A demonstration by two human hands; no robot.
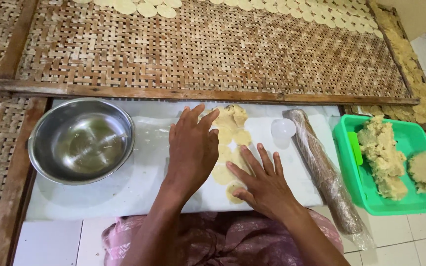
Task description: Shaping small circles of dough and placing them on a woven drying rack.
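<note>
My left hand (192, 148) lies flat, fingers spread, on the white board (139, 187), its fingertips at the edge of a strip of pale yellow dough (232, 133). My right hand (262, 180) rests palm down on the near part of that dough, fingers apart, over a few round cut discs. Neither hand grips anything. A small round clear cutter (283, 128) stands just right of the dough.
An empty steel bowl (81, 140) sits on the board's left. A plastic-wrapped rolling pin (321, 170) lies at the right. A green tray (351, 167) holds lumps of dough. Beyond, a woven bamboo rack (213, 49) carries several round discs along its far edge.
</note>
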